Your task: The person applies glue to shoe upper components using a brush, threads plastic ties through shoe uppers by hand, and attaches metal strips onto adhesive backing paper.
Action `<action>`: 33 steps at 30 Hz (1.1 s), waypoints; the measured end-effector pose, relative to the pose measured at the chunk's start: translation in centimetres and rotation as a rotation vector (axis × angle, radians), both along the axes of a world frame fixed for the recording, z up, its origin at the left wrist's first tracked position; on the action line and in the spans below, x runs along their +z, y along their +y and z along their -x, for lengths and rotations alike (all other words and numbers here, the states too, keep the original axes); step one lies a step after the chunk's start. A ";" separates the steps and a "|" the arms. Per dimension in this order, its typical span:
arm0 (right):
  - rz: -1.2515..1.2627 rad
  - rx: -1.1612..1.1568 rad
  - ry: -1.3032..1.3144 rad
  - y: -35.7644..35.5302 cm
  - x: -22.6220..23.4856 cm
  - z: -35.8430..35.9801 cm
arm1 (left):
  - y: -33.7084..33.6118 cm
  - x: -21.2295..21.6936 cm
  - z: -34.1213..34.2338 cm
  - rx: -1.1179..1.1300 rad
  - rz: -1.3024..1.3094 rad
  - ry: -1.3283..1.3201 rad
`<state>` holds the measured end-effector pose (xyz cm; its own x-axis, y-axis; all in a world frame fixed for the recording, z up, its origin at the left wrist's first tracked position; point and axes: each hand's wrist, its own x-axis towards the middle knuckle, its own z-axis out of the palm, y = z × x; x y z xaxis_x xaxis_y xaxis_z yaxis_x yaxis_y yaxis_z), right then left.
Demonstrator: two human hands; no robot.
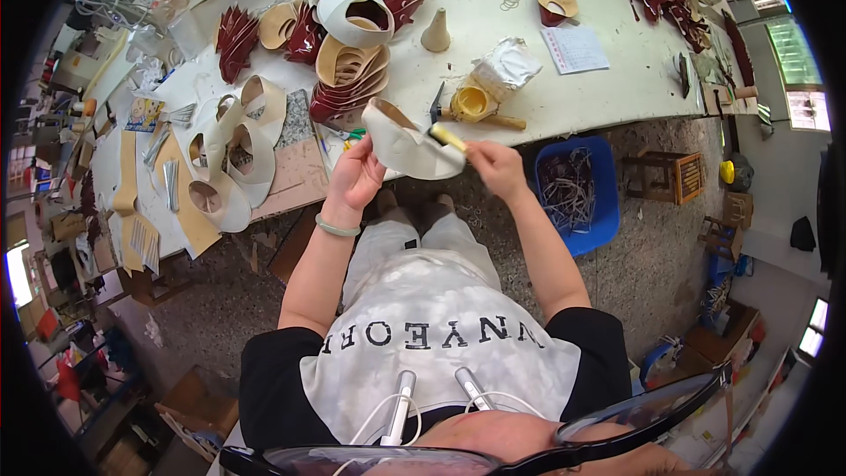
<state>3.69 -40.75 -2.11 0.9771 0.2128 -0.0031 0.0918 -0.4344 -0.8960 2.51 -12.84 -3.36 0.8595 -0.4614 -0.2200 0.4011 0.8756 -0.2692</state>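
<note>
My left hand (pixel 356 174) is closed on the edge of a cream-white shoe upper (pixel 405 148), a curved piece with an opening, held up over the table's front edge. In my right hand (pixel 499 169) is a small brush (pixel 448 137) with a pale yellow head, close against the right side of the upper; the hand is slightly blurred. Beyond them stands a tub of yellow paste, perhaps glue (pixel 473 104), beside a crumpled silvery plastic bag (pixel 507 69). A hammer (pixel 493 121) with a wooden handle lies just in front of the tub.
Several cream uppers (pixel 231 154) lie to the left, near bundles of pale strips (pixel 170 183). Stacked dark red and tan uppers (pixel 348 92) stand farther back, with a cone (pixel 436 33) and a written sheet (pixel 575 48). A blue bin (pixel 606 203) of scraps and a wooden stool (pixel 665 178) are at right.
</note>
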 end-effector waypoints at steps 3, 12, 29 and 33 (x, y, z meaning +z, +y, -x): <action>-0.234 -0.069 0.214 0.6 0.9 0.0 | 0.7 -0.8 0.4 0.006 -0.018 -0.002; 0.138 -0.022 -0.224 1.7 1.7 -1.0 | 1.2 -1.2 0.7 0.037 -0.197 0.009; -0.825 -0.035 0.621 6.5 0.3 1.0 | -1.3 1.9 1.4 -0.043 -0.254 0.049; -0.739 -0.199 0.594 8.6 -0.7 0.8 | -4.1 0.4 6.5 -0.383 -1.232 -0.389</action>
<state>2.86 -32.16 -2.81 0.8778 0.1897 -0.4398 -0.4784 0.2991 -0.8257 -3.97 -16.90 -2.97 0.8231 -0.3649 -0.4351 0.5426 0.2796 0.7921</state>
